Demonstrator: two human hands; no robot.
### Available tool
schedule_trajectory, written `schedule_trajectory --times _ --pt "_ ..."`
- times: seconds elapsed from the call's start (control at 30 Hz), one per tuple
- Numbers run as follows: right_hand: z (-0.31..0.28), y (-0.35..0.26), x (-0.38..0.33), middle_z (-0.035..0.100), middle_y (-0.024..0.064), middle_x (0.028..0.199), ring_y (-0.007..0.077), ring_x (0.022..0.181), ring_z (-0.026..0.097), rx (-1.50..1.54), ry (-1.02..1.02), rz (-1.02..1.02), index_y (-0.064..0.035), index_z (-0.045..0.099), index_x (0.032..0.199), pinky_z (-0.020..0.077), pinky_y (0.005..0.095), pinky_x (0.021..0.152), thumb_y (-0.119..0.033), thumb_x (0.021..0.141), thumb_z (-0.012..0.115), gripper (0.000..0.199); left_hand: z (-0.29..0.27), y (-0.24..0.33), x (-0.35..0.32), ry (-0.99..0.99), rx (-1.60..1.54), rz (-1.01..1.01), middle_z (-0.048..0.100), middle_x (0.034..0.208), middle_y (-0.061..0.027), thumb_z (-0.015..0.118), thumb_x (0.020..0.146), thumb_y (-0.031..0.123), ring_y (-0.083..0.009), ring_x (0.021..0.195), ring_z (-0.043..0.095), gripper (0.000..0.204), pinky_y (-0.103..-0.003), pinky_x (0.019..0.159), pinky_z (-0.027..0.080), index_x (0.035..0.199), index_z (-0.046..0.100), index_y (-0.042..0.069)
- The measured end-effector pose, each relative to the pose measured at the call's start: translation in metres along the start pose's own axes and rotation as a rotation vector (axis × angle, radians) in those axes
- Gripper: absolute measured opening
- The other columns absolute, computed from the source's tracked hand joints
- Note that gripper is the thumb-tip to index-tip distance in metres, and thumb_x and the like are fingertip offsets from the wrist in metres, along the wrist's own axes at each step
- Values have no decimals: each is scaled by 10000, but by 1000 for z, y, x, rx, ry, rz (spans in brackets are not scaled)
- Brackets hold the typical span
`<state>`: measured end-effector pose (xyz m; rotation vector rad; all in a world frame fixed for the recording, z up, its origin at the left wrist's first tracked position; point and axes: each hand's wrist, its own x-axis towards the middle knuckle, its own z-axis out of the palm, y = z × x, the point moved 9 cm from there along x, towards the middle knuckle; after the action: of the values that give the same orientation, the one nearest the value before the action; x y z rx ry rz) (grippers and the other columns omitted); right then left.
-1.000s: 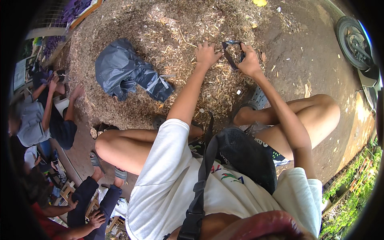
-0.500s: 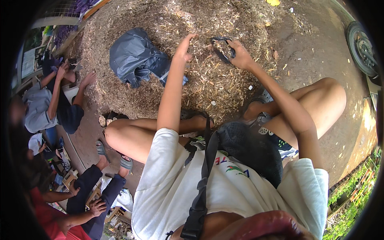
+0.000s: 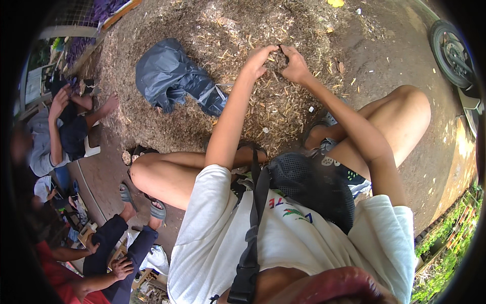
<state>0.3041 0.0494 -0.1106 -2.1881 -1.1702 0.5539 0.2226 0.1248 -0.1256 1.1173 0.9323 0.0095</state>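
Squatting low over a broad heap of dry mulch [image 3: 202,25], the person has both arms stretched up toward the top centre of the frame. Left hand [image 3: 259,57] and right hand [image 3: 294,65] meet there, fingertips pinched together around a small dark clump [image 3: 279,59] held just above the heap's surface. Both hands are curled closed on it, thumbs and fingers pressing in from either side; what exactly the clump is made of cannot be told at this size.

Just left of the hands, in the upper left of the frame, a crumpled dark grey plastic bag [image 3: 172,76] lies on the mulch, well apart from the fingers. Straw-coloured chips and stalks are scattered all around the spot where the hands work.

Lower in the frame, the person's bare knees spread to either side, the white shirt [image 3: 283,233] fills the bottom centre, and a black mesh bag [image 3: 314,190] hangs at the chest on a black strap [image 3: 253,223].

Over at the far left edge, other people sit on the ground; one in a grey top has an arm raised, another at lower left in dark trousers rests hands on the knees. At the upper right edge, a vehicle wheel [image 3: 452,50] stands on the bare brown dirt, and green plants show at the lower right rim.
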Motion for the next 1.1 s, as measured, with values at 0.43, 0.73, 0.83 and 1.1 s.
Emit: schedule_trajectory --times 0.43,0.73,0.83,1.1 --pt "-8 11 -4 531 183 1286 334 1123 552 164 -4 65 6 543 1248 438 375 958 -81 784 645 483 -47 17 -7 475 743 318 679 814 -178 573 868 355 -294 796 667 366 -405 782 500 956 651 9" --pt "-28 28 0 683 155 943 336 875 651 101 58 212 -88 708 941 496 419 794 -152 842 615 150 -49 -39 23 399 544 275 609 538 -172 633 831 188 -262 466 625 289 -380 513 504 720 621 -79" --pt "-38 29 1 677 168 860 285 719 627 115 156 217 -49 701 931 478 404 679 -122 868 593 145 -47 -42 20 340 514 213 640 626 -144 607 900 198 -180 506 646 283 -299 400 499 796 595 -65" --pt "-31 41 11 651 188 948 357 887 626 215 200 174 -46 697 932 487 419 796 -139 888 563 168 -38 -34 18 333 442 220 625 554 -132 614 882 200 -182 447 613 274 -320 454 502 767 640 -47"
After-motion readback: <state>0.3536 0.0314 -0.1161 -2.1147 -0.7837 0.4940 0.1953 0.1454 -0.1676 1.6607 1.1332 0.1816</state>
